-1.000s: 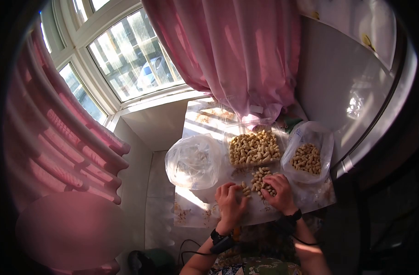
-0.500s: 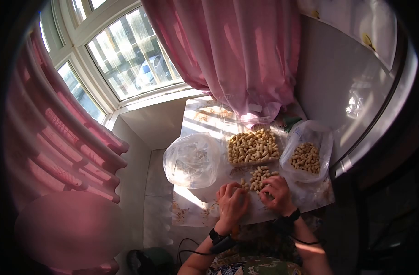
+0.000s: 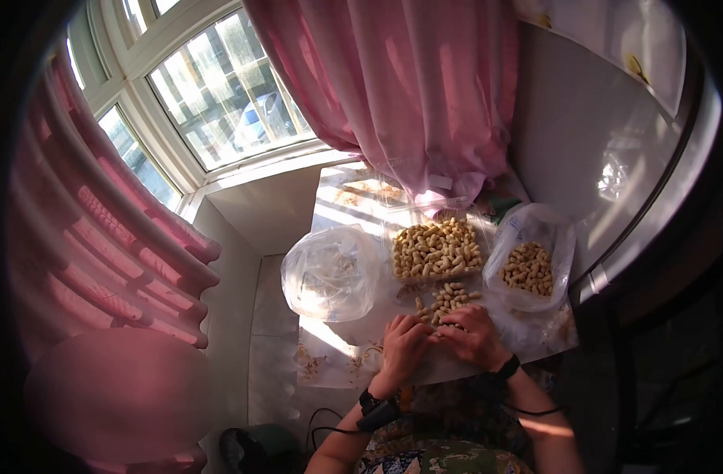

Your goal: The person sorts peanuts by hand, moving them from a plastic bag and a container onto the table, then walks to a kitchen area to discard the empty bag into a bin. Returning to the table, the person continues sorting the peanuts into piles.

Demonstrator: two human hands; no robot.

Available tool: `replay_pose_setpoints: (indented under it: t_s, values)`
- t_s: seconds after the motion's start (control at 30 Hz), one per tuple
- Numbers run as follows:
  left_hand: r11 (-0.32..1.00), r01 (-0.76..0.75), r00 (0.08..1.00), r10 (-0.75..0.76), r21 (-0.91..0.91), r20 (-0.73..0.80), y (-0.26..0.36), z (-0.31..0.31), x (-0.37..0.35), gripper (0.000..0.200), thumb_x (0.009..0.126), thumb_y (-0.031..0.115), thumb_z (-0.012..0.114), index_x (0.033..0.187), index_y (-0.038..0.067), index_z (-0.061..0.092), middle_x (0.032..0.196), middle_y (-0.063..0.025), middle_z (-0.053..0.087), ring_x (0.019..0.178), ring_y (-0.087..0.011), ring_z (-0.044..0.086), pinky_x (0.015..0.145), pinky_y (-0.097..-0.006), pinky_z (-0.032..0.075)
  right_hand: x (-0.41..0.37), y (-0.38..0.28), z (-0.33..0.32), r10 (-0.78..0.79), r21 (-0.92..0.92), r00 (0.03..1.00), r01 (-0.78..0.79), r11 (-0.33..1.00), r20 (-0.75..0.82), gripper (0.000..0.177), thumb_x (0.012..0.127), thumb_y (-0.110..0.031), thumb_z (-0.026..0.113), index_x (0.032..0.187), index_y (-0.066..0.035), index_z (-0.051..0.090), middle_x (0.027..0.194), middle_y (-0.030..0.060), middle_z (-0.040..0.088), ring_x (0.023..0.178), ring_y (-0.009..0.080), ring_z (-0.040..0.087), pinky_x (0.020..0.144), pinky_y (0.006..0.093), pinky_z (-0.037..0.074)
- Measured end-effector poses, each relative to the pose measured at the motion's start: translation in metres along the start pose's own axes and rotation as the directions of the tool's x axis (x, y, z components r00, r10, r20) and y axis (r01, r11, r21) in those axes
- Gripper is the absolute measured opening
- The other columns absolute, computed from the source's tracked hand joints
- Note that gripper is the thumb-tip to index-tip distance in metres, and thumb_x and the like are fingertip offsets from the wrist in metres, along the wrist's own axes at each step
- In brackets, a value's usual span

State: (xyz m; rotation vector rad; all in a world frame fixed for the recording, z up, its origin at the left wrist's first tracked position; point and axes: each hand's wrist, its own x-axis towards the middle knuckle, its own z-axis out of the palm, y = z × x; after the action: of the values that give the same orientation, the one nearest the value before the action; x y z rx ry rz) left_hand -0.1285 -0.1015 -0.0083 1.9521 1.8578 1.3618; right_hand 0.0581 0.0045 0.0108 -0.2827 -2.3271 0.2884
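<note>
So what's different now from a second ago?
The left hand has moved right and the right hand left, so they now come together just in front of the loose peanuts. Whether they pinch a peanut can't be made out. The box, left bag and right bag stayed put.

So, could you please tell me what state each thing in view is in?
Left hand: fingers curled, grip unclear
Right hand: fingers curled, grip unclear
Loose peanuts: in a small pile
Clear container: looks uncovered, well filled
Peanut bag: mouth open, partly filled
Other plastic bag: bulging, contents unclear
Pink curtains: drawn partly aside
Window: looks shut
Table: partly sunlit
</note>
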Motion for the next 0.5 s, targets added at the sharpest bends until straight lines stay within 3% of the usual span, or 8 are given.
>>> replay_pose_setpoints:
  t_s: [0.07,0.43,0.5]
  values:
    - [1.000,0.006,1.000,-0.006,-0.001,0.001,-0.0004,0.0016,-0.0005,0.021,0.080,0.014,0.081,0.099,0.010,0.073,0.100,-0.0051,0.067,0.099,-0.0303,0.062,0.087,-0.0421,0.047,-0.0012,0.0010,0.0033,0.063,0.017,0.998,-0.062,0.998,-0.005,0.025,0.083,-0.010,0.079,0.106,-0.010,0.069,0.113,0.0057,0.069,0.109,0.0288,0.065,0.097,0.0435,0.050]
    - [0.997,0.060,0.998,-0.061,-0.042,-0.020,0.0051,0.0003,0.0039,0.023,0.083,0.008,0.079,0.105,0.010,0.073,0.101,-0.0048,0.069,0.099,-0.0292,0.064,0.088,-0.0408,0.049,-0.0010,0.0033,0.0052,0.080,0.025,0.997,-0.081,0.996,0.023,0.013,0.089,-0.010,0.073,0.100,-0.007,0.066,0.113,0.0067,0.067,0.109,0.0280,0.064,0.097,0.0442,0.049]
    - [0.999,-0.020,1.000,0.020,-0.029,-0.017,-0.0015,0.0036,0.0018,0.022,0.085,0.012,0.078,0.107,0.013,0.072,0.101,-0.0030,0.068,0.100,-0.0272,0.062,0.086,-0.0404,0.046,-0.0008,0.0033,0.0054,0.080,0.022,0.996,-0.081,0.996,0.027,0.012,0.090,-0.011,0.073,0.098,-0.007,0.066,0.113,0.0067,0.067,0.109,0.0281,0.064,0.096,0.0443,0.049]
